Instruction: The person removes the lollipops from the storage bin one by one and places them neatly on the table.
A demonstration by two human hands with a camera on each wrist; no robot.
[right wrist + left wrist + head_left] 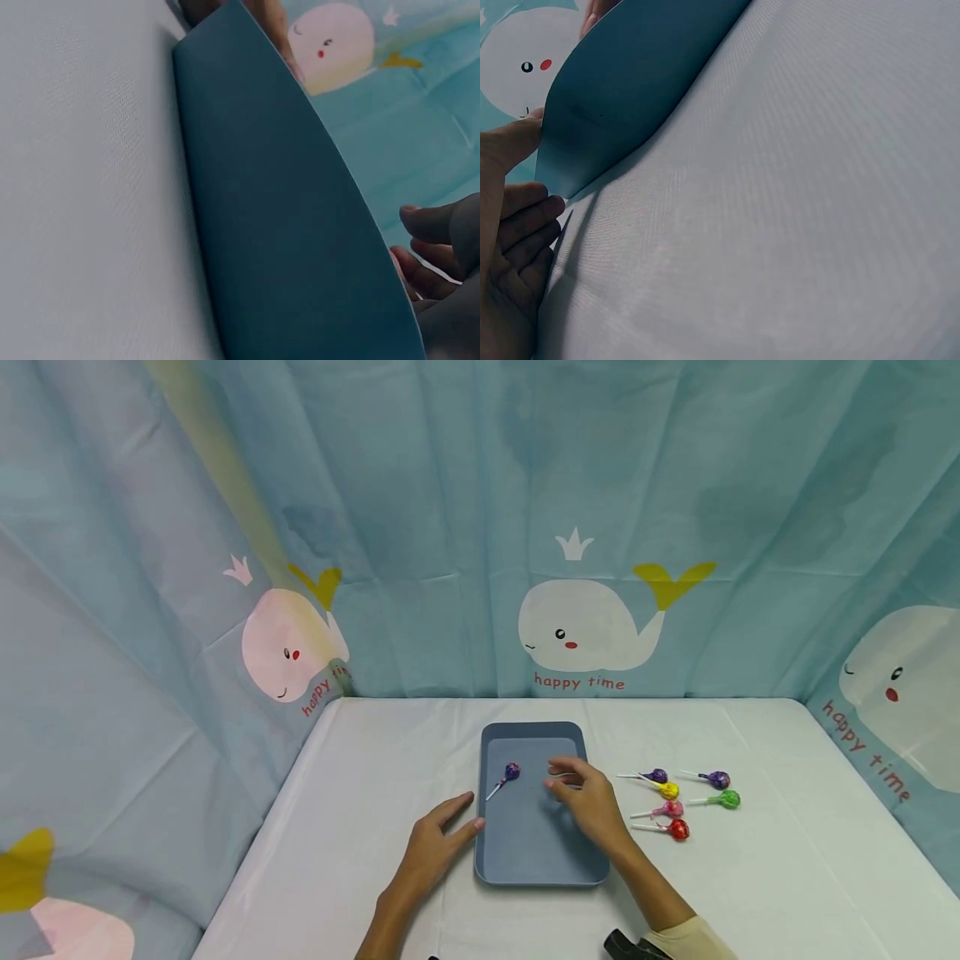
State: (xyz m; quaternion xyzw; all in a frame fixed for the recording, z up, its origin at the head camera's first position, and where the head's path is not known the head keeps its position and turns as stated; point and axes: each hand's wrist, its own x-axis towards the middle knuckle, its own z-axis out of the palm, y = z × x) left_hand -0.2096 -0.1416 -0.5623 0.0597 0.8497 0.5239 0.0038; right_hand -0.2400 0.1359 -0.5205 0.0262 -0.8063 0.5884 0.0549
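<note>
A blue-grey tray (536, 864) lies on the white table, with one purple-wrapped lollipop (512, 771) in its upper left part. My left hand (435, 847) is at the tray's left side, its thumb and fingertips against the rim; the left wrist view shows the thumb at the upper edge and loosely bent fingers lower down. Over the tray's right half hovers my right hand (591, 806), thumb and fingers slightly bent and apart. No lollipop shows between them. In the right wrist view, this hand (442, 262) is at the tray's edge, partly out of frame.
To the tray's right lie several lollipops: purple (657, 775), another purple (718, 779), yellow (668, 790), green (729, 799), pink (672, 808) and red (678, 829). A light blue curtain (465, 527) with printed whales surrounds the white tabletop (405, 752).
</note>
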